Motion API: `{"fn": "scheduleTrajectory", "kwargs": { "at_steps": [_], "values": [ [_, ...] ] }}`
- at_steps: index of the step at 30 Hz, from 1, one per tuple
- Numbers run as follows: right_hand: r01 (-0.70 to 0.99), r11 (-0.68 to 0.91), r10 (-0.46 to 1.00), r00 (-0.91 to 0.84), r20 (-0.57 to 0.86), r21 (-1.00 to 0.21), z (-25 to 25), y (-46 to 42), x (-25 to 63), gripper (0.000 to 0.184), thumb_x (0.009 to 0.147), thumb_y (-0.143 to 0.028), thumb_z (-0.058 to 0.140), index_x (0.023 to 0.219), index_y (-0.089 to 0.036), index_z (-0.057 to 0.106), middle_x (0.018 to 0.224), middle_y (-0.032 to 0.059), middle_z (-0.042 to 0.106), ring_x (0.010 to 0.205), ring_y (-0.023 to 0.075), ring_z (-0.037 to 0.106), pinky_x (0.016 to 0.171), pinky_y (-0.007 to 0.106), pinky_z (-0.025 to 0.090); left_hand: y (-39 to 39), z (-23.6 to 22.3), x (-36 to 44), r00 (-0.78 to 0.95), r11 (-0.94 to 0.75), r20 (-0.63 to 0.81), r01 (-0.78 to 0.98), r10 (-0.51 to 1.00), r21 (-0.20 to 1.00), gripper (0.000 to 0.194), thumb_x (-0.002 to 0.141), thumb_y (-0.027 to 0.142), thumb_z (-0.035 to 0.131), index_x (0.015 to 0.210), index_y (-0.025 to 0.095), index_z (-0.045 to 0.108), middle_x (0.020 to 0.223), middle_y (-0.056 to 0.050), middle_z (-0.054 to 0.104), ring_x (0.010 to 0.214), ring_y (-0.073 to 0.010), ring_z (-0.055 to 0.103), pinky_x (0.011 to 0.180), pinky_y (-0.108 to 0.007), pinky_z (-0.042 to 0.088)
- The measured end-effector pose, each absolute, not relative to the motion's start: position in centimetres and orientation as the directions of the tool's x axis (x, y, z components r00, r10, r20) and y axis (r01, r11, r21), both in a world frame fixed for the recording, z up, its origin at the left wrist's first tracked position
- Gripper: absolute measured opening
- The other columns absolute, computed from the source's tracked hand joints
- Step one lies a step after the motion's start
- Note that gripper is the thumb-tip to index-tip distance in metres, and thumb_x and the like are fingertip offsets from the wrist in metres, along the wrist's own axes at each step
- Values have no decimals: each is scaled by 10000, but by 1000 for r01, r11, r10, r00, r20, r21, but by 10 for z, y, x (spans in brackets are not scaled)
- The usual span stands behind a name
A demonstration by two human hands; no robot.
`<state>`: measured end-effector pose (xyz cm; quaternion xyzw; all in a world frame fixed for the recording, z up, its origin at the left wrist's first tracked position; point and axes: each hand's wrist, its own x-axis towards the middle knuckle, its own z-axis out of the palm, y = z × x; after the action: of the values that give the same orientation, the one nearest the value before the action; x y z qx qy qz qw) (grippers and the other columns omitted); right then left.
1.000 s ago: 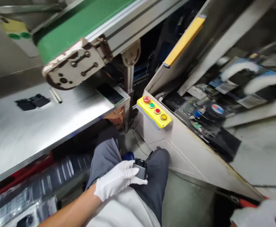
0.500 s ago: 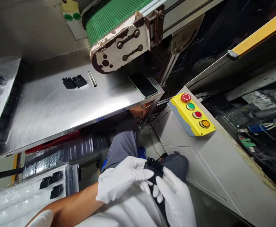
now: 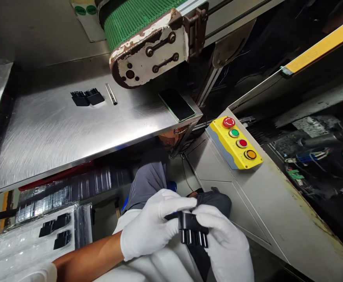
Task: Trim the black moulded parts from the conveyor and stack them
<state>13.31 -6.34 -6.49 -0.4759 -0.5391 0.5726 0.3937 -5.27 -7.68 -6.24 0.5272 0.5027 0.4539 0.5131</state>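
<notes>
Pinching one black plastic block [image 3: 192, 231] between them, both white-gloved hands are pressing in from either side: the left hand [image 3: 148, 226] is reaching its fingers across the top, and the right hand [image 3: 224, 244] is curling over the far end. The block is sitting above the person's lap, its long axis running crosswise between the hands and its row of square prongs pointing toward the bottom of the view. Past the hands, a steel table's [image 3: 42, 147] edge is slanting across, with some open room below it. That table is carrying two black blocks [image 3: 87, 97], one slim metal rod [image 3: 111, 94] and one phone [image 3: 176, 105]. Left of the left hand, a bubble wrap sheet [image 3: 9, 252] is holding two more black blocks [image 3: 54, 234] — and right of the right hand, a grey panel [image 3: 232, 199] is rising, topped by a yellow box [image 3: 234, 143] with four buttons.
</notes>
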Motion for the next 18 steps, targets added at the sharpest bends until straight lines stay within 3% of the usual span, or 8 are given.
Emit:
{"fn": "scheduleTrajectory", "kwargs": {
  "at_steps": [3, 6, 13, 16, 18],
  "values": [
    [128, 152, 955, -274, 112, -980, -57, -59, 132, 312, 818, -15, 597, 856, -302, 713, 923, -8, 702, 842, 140, 680, 754, 256, 576, -75, -70, -52, 84, -226, 220, 67, 972, 972, 426, 898, 281, 643, 1322, 304, 606, 913, -48, 750, 908, -180, 630, 860, -311, 493],
    [162, 298, 920, -311, 237, -941, -53, -56, 131, 344, 828, 29, 561, 904, -290, 667, 956, -28, 684, 869, 103, 670, 785, 218, 560, -69, -72, -50, 85, -354, 350, 40, 933, 934, 472, 909, 287, 630, 1373, 303, 542, 866, -33, 749, 879, -170, 619, 831, -306, 491],
    [188, 252, 933, -306, 188, -949, -67, -63, 136, 399, 836, 29, 536, 1016, -315, 625, 1045, -30, 674, 953, 132, 669, 815, 261, 572, -63, -71, -50, 138, -472, 451, 225, 882, 852, 418, 952, 265, 550, 1368, 279, 513, 944, -56, 724, 918, -178, 629, 836, -330, 497],
    [454, 256, 957, -246, 157, -853, -67, -61, 134, 352, 848, -76, 588, 1096, -317, 656, 1041, -19, 707, 917, 136, 687, 799, 225, 572, -61, -73, -51, 165, -505, 480, 367, 862, 781, 311, 937, 238, 557, 1244, 259, 599, 1032, -87, 710, 987, -207, 632, 855, -357, 494],
    [619, 283, 954, -261, 148, -733, -60, -58, 129, 321, 858, -150, 602, 1136, -295, 673, 1002, -6, 730, 830, 135, 701, 726, 202, 573, -59, -74, -51, 146, -383, 354, 330, 924, 863, 186, 911, 273, 607, 1082, 232, 668, 947, -70, 709, 895, -187, 640, 812, -326, 496]
  ]
}}
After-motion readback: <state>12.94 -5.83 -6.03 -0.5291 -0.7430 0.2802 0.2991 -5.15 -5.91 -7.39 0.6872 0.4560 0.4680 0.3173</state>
